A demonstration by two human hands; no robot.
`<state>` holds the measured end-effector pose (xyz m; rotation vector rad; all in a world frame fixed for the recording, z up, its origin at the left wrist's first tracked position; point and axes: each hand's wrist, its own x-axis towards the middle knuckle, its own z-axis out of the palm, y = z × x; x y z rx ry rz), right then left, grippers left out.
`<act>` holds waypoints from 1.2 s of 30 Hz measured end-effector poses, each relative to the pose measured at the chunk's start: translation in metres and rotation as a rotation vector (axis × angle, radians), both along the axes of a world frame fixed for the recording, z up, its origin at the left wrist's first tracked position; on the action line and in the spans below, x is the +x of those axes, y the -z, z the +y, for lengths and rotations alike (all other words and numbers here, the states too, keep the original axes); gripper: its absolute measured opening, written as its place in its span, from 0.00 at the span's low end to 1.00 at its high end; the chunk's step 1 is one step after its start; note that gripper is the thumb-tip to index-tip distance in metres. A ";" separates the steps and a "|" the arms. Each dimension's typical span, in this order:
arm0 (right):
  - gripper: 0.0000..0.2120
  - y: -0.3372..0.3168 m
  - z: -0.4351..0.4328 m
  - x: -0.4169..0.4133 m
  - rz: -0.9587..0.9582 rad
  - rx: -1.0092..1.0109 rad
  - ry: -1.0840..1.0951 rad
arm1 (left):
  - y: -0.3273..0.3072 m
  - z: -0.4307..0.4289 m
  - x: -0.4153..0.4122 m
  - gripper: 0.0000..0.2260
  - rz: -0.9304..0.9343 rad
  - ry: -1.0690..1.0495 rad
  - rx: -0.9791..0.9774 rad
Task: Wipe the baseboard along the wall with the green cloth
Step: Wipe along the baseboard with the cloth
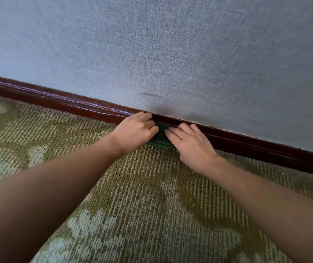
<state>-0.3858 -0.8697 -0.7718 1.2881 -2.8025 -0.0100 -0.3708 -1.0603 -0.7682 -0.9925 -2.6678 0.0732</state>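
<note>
Two bare forearms are seen reaching in from the lower corners of the frame across a green carpet (pixel 151 196), whose looped pile is patterned with paler leaf-like shapes at the lower centre and far left. The arms converge just right of the centre of the frame, where both hands are laid on a dark green cloth (pixel 160 138).

The left hand (pixel 135 131) is pressed down on the left part of the cloth, palm down, its fingers curled over the cloth's top edge and against the baseboard; how firmly the cloth is gripped cannot be told. The right hand (pixel 191 143) is spread flatter over the right part of the cloth, fingers extended and pointing up and to the left, their tips almost meeting the left hand's knuckles. Only a small wedge of the cloth is left visible between and below the two hands; it is bunched at the foot of the baseboard, touching both the carpet and the wood.

The baseboard (pixel 66 105), a dark reddish-brown moulded strip, is shown running diagonally from the middle left edge down to the lower right edge. Pale scuffs and a glossy sheen are visible along its upper ridge to the left of the hands.

Above it, the upper half of the frame is filled by a wall (pixel 170 54) covered in blue-grey woven-textured material, marked by a faint dark smudge just above the hands.
</note>
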 end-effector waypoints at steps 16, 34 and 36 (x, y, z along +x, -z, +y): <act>0.27 -0.005 -0.027 -0.013 -0.163 0.000 0.090 | -0.007 -0.007 -0.005 0.10 -0.073 -0.133 0.028; 0.24 -0.003 -0.001 -0.005 0.033 0.234 0.099 | 0.008 0.012 -0.006 0.08 -0.054 -0.024 0.086; 0.24 -0.003 -0.004 -0.005 0.027 0.223 0.100 | 0.009 0.011 -0.004 0.07 -0.051 -0.025 0.068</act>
